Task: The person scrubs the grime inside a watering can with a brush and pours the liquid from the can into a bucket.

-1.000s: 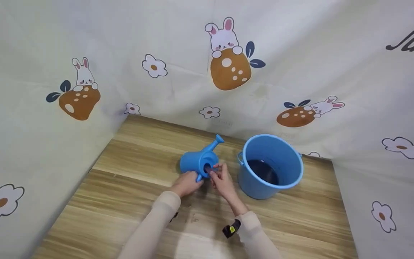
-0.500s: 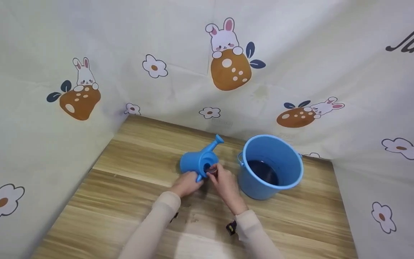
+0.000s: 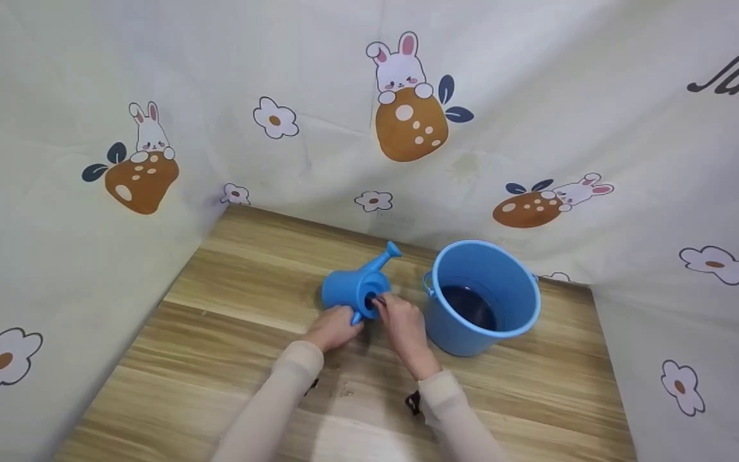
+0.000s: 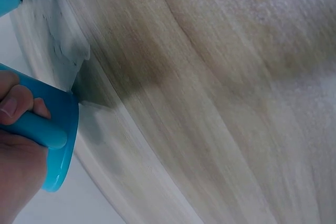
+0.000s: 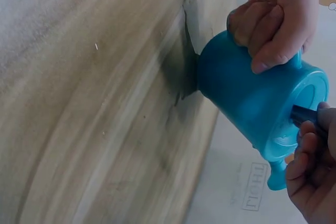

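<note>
In the head view a blue toy watering can (image 3: 344, 289) stands on the wooden surface, its spout pointing up and to the right. My left hand (image 3: 333, 327) grips the can's handle; in the left wrist view the fingers are curled round that handle (image 4: 42, 129). At the can's top opening, my right hand (image 3: 403, 324) pinches a dark, narrow, rod-like thing (image 5: 304, 115). One end of it is at the opening in the right wrist view, while the fingers hide the rest. Its exact kind cannot be told.
A larger blue bucket (image 3: 443, 324) with dark liquid-looking contents stands close to the right of my right hand. Behind and beside the wooden surface (image 3: 215, 359) hang pale cloth walls (image 3: 318, 64) printed with rabbits and flowers. Small wet-looking spots lie near the forearms.
My right hand has turned over at the can's opening, so its back now faces up more, still pinching the dark thing. The left hand, can and bucket have stayed nearly in place.
</note>
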`<state>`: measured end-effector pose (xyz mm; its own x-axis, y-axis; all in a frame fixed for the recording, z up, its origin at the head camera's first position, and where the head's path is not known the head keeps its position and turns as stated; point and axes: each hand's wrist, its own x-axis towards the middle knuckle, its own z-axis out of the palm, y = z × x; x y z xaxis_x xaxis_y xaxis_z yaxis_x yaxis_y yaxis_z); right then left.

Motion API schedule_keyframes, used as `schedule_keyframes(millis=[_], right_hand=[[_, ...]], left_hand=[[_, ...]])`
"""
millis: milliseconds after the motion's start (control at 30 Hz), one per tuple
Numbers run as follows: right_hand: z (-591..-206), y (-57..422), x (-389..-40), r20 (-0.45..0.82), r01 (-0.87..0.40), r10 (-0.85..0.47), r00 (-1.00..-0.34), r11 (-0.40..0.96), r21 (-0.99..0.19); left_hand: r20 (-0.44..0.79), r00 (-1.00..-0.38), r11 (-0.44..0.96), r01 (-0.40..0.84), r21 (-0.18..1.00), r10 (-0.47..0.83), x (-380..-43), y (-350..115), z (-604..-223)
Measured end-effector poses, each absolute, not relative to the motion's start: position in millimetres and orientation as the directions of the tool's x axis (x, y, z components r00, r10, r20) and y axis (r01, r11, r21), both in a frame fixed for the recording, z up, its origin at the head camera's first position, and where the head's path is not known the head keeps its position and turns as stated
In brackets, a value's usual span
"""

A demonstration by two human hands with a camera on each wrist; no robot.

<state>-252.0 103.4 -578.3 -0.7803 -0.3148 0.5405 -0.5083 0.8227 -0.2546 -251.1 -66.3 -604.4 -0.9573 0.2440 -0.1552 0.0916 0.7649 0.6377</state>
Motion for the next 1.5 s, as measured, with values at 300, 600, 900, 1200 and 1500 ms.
schedule_keyframes(millis=[300,600,900,1200,1500], right_hand=[[-576.9,105.9,-252.3,0.613,-0.526,-0.332,-0.717,0.834,-0.163],[-563.3,109.0,-250.3,0.647,-0.483,-0.311,-0.696,0.869,-0.102],[-551.6,107.8,-244.1,0.708,-0.477,-0.317,-0.631,0.878,-0.032],[-558.0,107.4,-250.2,0.682,-0.462,-0.313,-0.661,0.886,-0.040],[-570.3,104.1,-257.4,0.591,-0.451,-0.316,-0.742,0.887,-0.093]], left_hand=[[-0.176,-0.953,0.760,0.077,0.646,0.246,-252.3,-65.9,-604.1],[-0.184,-0.954,0.754,0.060,0.655,0.236,-251.4,-68.1,-600.8],[-0.142,-0.958,0.755,0.101,0.648,0.250,-252.1,-68.1,-600.1],[-0.163,-0.954,0.763,0.093,0.640,0.253,-252.0,-68.3,-599.2],[-0.189,-0.948,0.774,0.083,0.628,0.255,-252.5,-67.0,-599.0]])
